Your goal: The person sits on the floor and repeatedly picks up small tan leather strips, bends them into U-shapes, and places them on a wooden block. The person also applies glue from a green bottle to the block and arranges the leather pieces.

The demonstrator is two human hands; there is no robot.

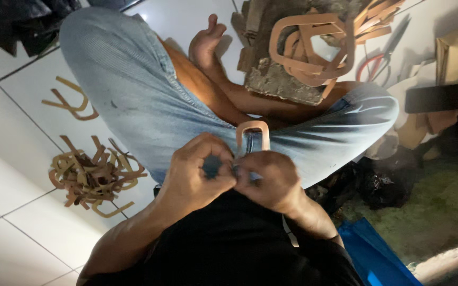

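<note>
Pinching together the lower end of a thin tan U-shaped leather strip (252, 131), the left hand (200, 172) and right hand (269, 177) both grasp it above the lap — seemingly joining its ends; the next move needs steady, even finger pressure.

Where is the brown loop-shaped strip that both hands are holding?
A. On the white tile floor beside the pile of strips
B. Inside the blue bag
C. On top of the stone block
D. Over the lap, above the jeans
D: the left hand and right hand pinch the brown loop at its lower end, and it stands up over the jeans in the lap.
</note>
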